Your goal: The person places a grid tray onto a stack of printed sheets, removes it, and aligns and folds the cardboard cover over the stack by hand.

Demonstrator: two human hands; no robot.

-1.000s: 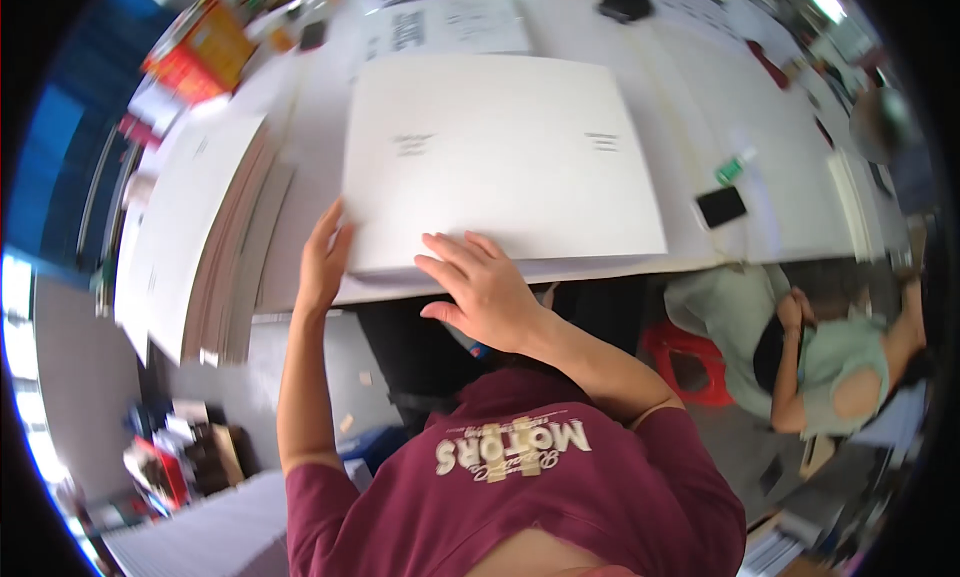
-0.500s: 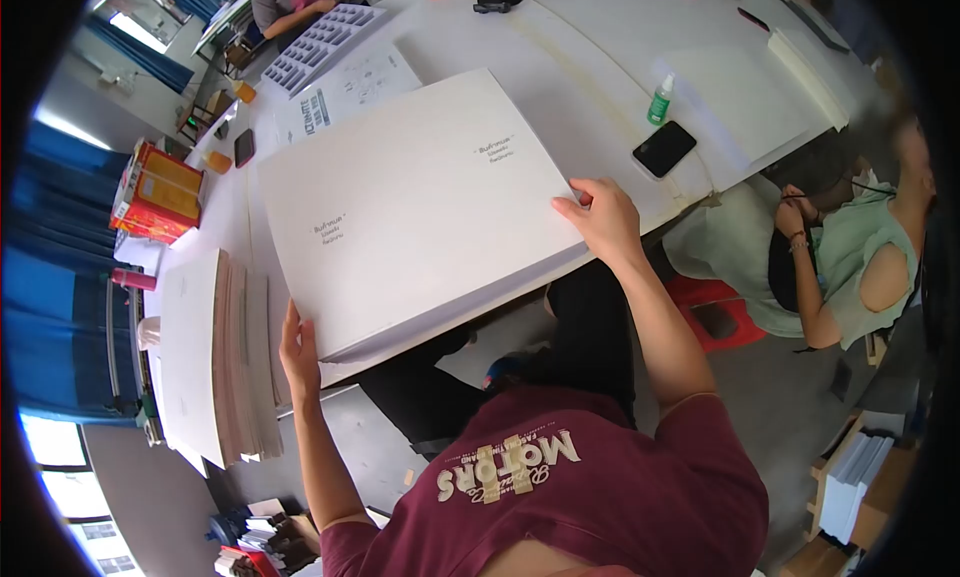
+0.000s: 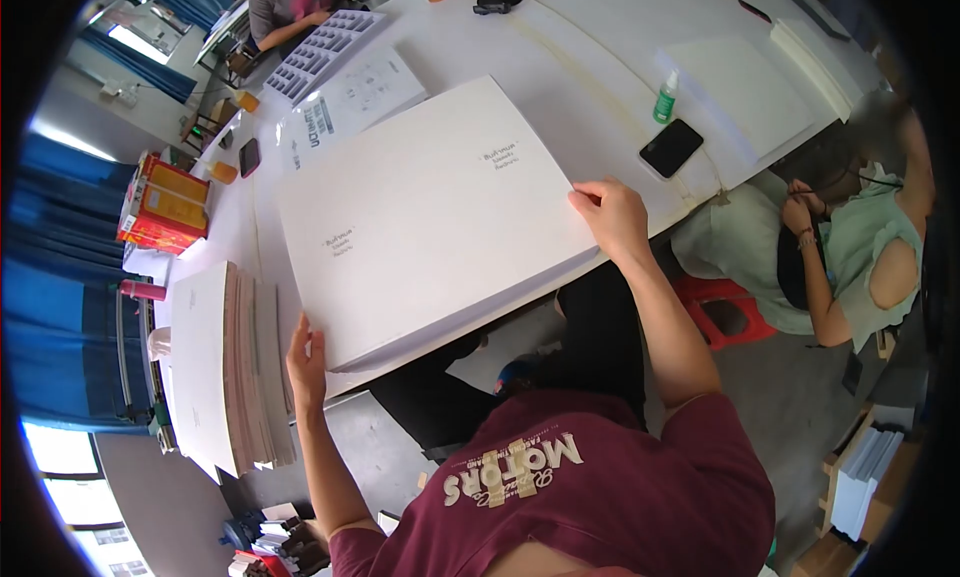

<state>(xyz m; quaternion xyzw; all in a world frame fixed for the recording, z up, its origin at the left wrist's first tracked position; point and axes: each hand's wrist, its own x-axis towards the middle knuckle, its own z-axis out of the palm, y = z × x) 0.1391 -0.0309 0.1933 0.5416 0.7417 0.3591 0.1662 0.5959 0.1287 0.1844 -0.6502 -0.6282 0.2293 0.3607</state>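
Note:
A thick, flat white rectangular piece (image 3: 430, 217), a stack of sheets or a shallow box, lies before me at the near table edge. Two small blocks of dark print show on its top. At its right edge, my right hand (image 3: 615, 217) is closed, with thumb and curled fingers on the near right corner. My left hand (image 3: 307, 362) is beside the near left corner, its fingers stretched along the side and its thumb apart. Whether any left fingertips reach underneath is hidden.
Left of me stands a tall stack of white boards (image 3: 205, 367). Behind are a printed white box (image 3: 365, 92) and a compartment tray (image 3: 325, 52). A phone (image 3: 671, 148) and green spray bottle (image 3: 665, 99) lie to the right. A seated person (image 3: 860, 247) is at right.
The whole view has shifted slightly down and right. My left hand's fingers have loosened at the near left corner, while my right hand stays at the right edge.

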